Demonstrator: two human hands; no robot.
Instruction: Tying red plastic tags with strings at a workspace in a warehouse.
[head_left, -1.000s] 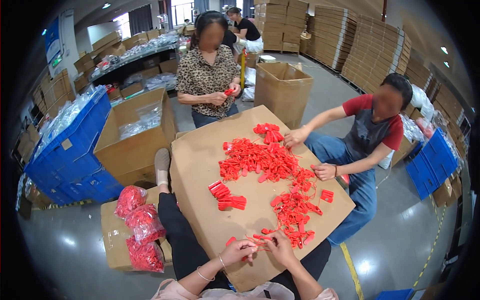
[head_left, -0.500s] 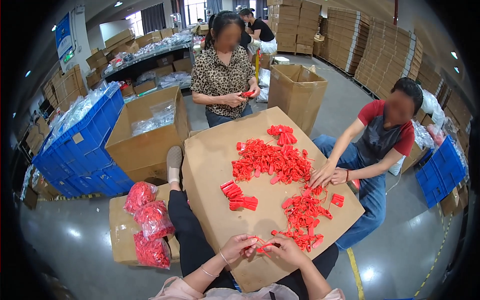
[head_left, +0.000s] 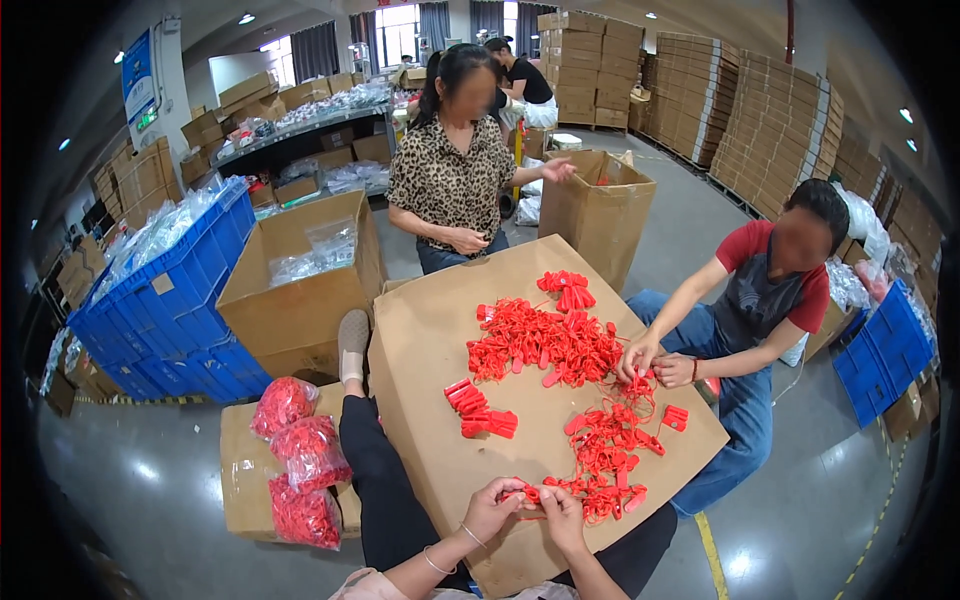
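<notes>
My left hand and my right hand meet over the near part of the cardboard work surface. Between their fingertips they pinch a small red corded piece, partly covered by the fingers. Just beyond my right hand lies a loose pile of red corded pieces. A larger tangled pile spreads farther back. To the left of the piles sits a bundle of flat red pieces; another bundle lies at the far end.
At the right, a seated co-worker's hands handle red cord. A standing co-worker's hand is over a tall carton. Left are an open carton, blue crates and bags of red pieces.
My hands have drawn together around the red piece. The standing co-worker no longer holds a red piece and has reached toward the tall carton, where something red shows. The seated co-worker's hands have lifted slightly.
</notes>
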